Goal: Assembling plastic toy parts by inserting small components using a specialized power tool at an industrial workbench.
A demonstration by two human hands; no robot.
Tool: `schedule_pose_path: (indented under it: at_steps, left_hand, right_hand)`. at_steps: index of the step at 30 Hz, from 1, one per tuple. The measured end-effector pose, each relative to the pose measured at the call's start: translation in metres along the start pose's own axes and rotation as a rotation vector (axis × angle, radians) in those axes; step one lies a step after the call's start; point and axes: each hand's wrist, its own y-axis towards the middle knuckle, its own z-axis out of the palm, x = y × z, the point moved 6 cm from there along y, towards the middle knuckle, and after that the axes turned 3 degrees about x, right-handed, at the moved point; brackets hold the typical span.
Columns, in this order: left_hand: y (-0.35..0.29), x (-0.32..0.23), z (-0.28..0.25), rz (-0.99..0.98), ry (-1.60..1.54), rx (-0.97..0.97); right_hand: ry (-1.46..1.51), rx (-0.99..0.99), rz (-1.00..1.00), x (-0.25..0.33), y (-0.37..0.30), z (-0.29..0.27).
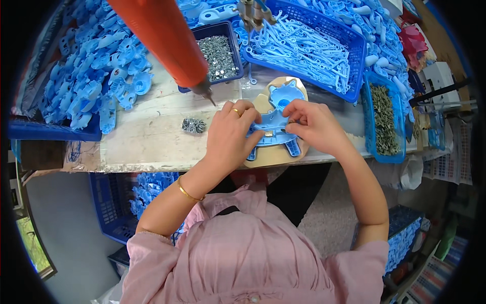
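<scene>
- Head view, and dead centre lies the blue shell [276, 120], hollow side up on a tan board [281, 157], right at the near edge of the table [152, 147].
- Long axis, as I read it: away from the wearer, the rounded, eared end far and a touch right, 2 stubby legs pointing back near.
- Set across its middle, 1 small brass-coloured piece [268, 134], just beside the left thumb.
- Left hand [230, 133] on the shell's left side, half curled, thumb apart from the fingers; whether it clamps the rim, I can't tell.
- Right hand [318, 126] on the other side, thumb and index bent nearly together over the shell's upper right; anything pinched there is too small to tell.
- So here's the relation that counts: shell between 2 hands, right of the left and left of the right, neither clearly nearer, the right fingertips close to the join below the eared end.
- Further out, left: a little pile of metal bits [193, 125], with the orange driver [167, 43] hanging above, tip pointing down near the left knuckles.
- Beyond: a dark tray [237, 53] of silvery parts, then a blue basket [298, 82] of slim light-blue pieces.
</scene>
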Motion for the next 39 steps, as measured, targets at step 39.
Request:
schedule_pose_path:
  at_steps: [39]
  left_hand:
    - [0.055,0.128,-0.059,-0.029,0.133,-0.097]
  right_hand:
    - [0.103,-0.253,-0.659,0.224,0.121,-0.024]
